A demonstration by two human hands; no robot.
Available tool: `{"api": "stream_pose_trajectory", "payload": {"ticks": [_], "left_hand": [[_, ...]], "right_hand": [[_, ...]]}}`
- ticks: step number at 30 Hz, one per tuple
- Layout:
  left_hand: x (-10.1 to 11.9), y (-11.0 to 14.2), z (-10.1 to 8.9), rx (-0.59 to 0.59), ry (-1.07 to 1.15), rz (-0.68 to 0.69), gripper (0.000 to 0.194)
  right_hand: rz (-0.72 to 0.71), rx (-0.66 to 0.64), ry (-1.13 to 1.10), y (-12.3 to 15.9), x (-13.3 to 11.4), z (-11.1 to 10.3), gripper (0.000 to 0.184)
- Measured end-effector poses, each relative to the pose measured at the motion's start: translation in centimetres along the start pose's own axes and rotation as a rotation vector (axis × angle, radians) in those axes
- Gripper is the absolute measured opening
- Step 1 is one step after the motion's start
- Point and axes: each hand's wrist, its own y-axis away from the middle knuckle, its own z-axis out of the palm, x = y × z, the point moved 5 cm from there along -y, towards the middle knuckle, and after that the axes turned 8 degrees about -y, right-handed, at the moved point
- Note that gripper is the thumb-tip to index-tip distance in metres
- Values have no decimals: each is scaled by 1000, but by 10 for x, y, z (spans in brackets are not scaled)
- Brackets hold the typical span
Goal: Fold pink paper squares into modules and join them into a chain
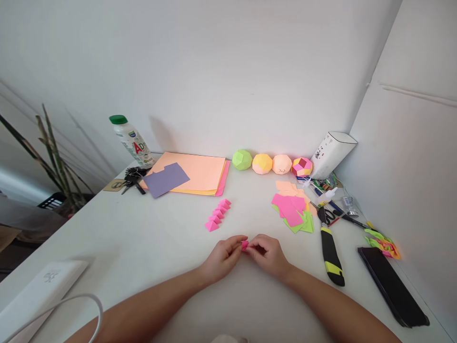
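Observation:
Between my fingertips is a small pink folded paper piece, partly hidden by the fingers. My left hand pinches it from the left, thumb and forefinger closed on it. From the other side my right hand grips it, its fingers curled in. Just beyond my left hand, a slanting row of several pink folded paper units lies on the white table. Farther right are loose pink paper pieces on top of green paper pieces and peach ones.
Several faceted paper balls, one green, line the wall. Paper sheets, keys and a bottle stand or lie back left. A utility knife, phone and glue bottle are right; a white device lies left.

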Motion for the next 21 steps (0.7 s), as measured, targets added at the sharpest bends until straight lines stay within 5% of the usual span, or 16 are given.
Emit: {"api": "stream_pose_trajectory", "payload": {"ticks": [7, 21], "left_hand": [[6, 1, -1, 19, -29, 59, 37], [7, 3, 3, -58, -62, 181, 45]], "right_hand": [[376, -7, -228, 0, 9, 0, 16], [462, -93, -393, 0, 14, 2, 20]]}}
